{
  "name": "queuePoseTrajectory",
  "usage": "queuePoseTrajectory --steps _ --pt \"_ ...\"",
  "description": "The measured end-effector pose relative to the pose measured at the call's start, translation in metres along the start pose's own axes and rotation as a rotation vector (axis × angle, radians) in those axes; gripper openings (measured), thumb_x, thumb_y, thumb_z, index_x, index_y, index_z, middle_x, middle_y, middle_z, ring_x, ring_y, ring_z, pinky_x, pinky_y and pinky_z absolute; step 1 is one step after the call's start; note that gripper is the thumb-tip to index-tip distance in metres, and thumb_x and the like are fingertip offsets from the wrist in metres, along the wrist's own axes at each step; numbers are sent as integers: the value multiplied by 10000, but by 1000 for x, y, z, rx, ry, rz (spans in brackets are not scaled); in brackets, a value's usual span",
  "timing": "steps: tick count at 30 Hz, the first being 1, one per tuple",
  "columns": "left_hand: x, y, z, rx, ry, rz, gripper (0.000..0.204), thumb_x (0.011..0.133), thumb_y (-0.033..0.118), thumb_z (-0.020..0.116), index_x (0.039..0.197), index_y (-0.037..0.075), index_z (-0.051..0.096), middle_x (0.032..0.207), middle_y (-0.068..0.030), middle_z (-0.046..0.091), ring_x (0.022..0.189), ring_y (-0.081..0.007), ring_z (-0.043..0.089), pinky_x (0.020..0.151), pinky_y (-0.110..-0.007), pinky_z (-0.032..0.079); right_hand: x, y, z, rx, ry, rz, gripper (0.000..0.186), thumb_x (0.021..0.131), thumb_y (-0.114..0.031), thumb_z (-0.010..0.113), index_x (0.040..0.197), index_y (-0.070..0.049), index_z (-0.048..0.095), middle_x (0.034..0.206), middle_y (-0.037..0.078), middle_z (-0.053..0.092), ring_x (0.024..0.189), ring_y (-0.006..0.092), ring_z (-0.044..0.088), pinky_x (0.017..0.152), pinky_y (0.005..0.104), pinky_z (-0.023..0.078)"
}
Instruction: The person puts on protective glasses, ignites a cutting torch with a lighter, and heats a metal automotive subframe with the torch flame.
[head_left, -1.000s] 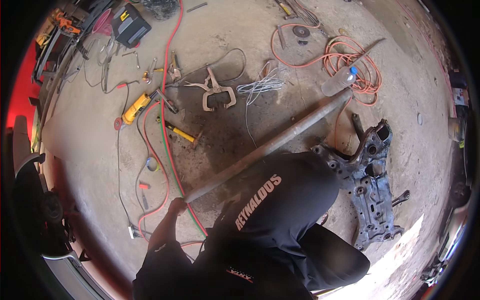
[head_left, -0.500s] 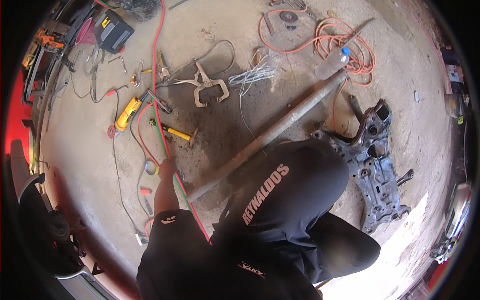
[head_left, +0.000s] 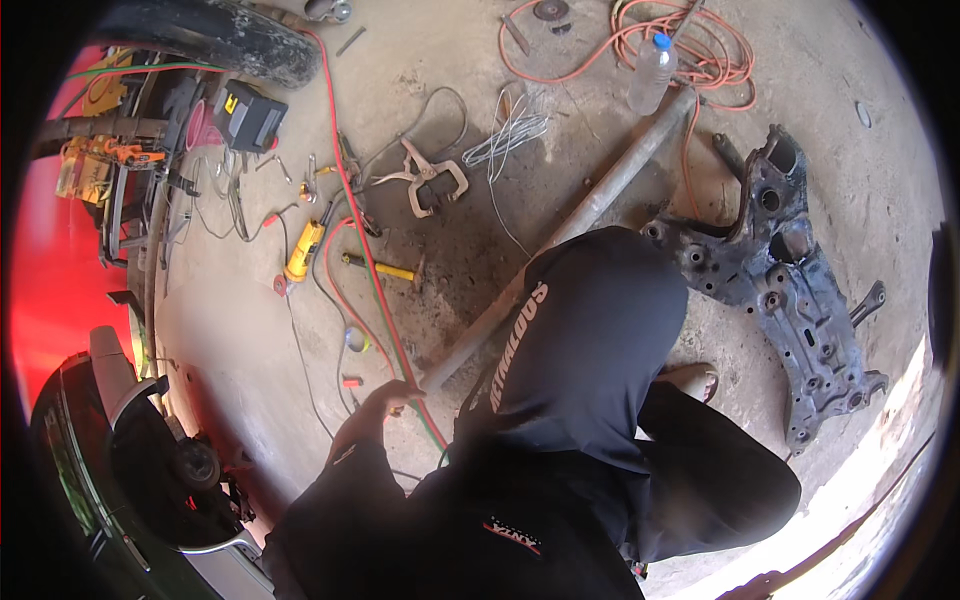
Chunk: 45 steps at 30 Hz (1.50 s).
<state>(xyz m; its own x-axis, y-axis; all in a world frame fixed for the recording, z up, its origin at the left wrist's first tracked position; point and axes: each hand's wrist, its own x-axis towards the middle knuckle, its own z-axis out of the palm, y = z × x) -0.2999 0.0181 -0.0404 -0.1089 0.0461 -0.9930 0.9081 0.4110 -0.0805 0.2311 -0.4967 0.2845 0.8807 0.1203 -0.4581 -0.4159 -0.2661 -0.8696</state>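
My left hand (head_left: 392, 398) is at the near end of a long grey metal pipe (head_left: 618, 175), where red and green hoses (head_left: 372, 262) cross it; its fingers are curled, but whether they grip hose or pipe is unclear. My right hand is out of sight behind my dark-clothed body. Near the left hand lie a small red piece (head_left: 352, 382), a tape-like roll (head_left: 356, 339), a yellow-handled hammer (head_left: 385, 270) and a yellow angle grinder (head_left: 302, 250). A locking C-clamp (head_left: 430, 185) rests farther forward. My leg (head_left: 600, 340) covers part of the pipe.
A greasy metal subframe (head_left: 810, 330) lies right, past my sandalled foot (head_left: 700, 385). Ahead are a water bottle (head_left: 653, 75), coiled orange hose (head_left: 733, 65), wire bundle (head_left: 505, 135), toolbox (head_left: 247, 115) and dark cylinder (head_left: 250, 55). Car parts (head_left: 110, 420) line the left edge.
My left hand left the pipe's end, went forward along the hoses, and is back down by the pipe's end. The view has turned, showing more of the left side and my foot.
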Motion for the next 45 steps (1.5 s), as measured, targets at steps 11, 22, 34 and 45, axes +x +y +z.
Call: queuePoseTrajectory --steps 11,22,34,45 --pt "-61 68 57 -253 100 56 277 914 382 724 982 123 655 658 16 360 462 -105 279 501 -297 282 60 -20 166 744 -593 56 790 756 -239 828 1309 95 373 862 99 558 685 168 614 578 310 573" --pt "-120 244 -106 420 1031 663 294 933 226 561 1129 29 658 1013 -232 685 977 -441 642 853 -494 501 61 -48 139 572 -542 219 808 796 -100 810 1446 22 345 951 124 600 607 232 672 526 326 608" --pt "-348 617 258 -497 -175 1328 416 1001 482 571 1129 86 556 899 -50 518 651 -121 461 580 -316 429 94 -63 203 278 -577 90 736 912 -208 761 1502 -66 344 921 38 589 707 128 626 500 277 532" --pt "-218 629 296 -726 -167 1034 362 992 436 555 977 81 630 725 20 448 530 -82 389 473 -265 314 102 4 182 370 -698 224 819 905 -105 751 1554 -59 254 893 73 616 566 142 610 490 273 513"
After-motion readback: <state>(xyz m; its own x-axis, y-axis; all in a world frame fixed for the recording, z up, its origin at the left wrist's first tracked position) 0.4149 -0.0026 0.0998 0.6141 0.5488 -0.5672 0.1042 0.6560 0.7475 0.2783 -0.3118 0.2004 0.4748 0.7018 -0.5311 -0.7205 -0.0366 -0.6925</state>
